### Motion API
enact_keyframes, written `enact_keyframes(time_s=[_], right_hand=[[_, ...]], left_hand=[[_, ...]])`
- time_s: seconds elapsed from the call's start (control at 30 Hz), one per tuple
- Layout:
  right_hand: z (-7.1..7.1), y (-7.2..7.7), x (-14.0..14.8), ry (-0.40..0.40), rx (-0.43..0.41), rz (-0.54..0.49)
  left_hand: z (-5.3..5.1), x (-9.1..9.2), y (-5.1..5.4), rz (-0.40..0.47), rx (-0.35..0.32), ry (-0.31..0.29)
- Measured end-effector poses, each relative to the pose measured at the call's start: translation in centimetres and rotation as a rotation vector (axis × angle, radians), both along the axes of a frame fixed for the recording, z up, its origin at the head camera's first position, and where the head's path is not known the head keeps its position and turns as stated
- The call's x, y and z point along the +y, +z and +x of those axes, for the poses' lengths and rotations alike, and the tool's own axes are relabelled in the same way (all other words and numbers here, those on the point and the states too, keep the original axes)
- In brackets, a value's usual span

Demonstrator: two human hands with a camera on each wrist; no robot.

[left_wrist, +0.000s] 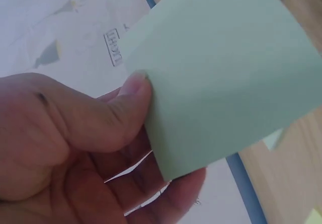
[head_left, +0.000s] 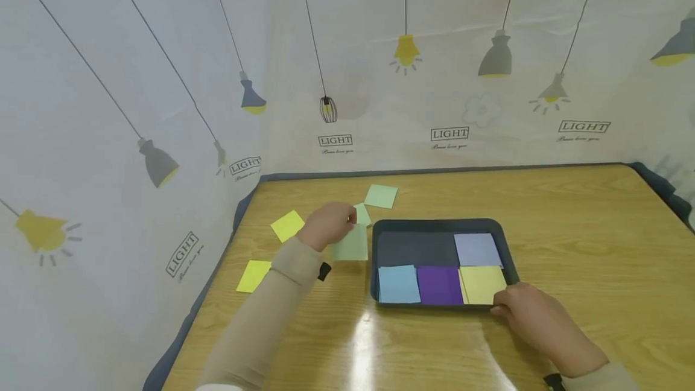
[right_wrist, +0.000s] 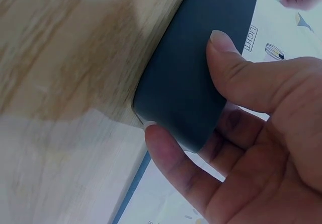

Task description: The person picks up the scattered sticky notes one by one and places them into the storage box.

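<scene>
Left grip (head_left: 327, 224) is pinching a note (head_left: 350, 244) by its edge. Right grip (head_left: 534, 317) is holding the tray (head_left: 415, 224) (seemingly steadying it).

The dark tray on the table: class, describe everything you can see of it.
The dark tray is rectangular with rounded corners, a raised rim and smooth walls, perhaps plastic. It seems to lie flat on the wood-look table, and the right hand grips its near right corner. Inside, a light blue square, purple square and pale yellow square line the near side; a lavender square lies far right. The far left floor is bare.
</scene>
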State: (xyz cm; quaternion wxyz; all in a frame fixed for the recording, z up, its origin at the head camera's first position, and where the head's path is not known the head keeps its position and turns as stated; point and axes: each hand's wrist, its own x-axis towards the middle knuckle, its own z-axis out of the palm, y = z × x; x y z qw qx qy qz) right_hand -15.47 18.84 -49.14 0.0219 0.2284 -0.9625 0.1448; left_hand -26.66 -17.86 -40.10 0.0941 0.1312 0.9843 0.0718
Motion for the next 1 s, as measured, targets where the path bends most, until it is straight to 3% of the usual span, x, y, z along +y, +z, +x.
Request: enact_keyframes(time_s=[0.23, 0.37, 0.77, 1.0], right_hand=[[-0.1, 0.3, 0.0, -0.002, 0.012, 0.003], [-0.1, 0.3, 0.0, -0.008, 0.012, 0.01], [0.0, 0.3, 0.1, -0.01, -0.009, 0.011], [0.1, 0.2, 0.0, -0.009, -0.002, 0.0]], left_hand=[[-0.6, 3.0, 1.4, 0.01, 0.046, -0.034], [-0.9, 4.7, 1.4, 0.018, 0.049, -0.085], [-1.6, 8.7, -2.1, 0.053, -0.038, -0.157], [-2.0, 9.4, -3.7, 0.001, -0.06, -0.113]])
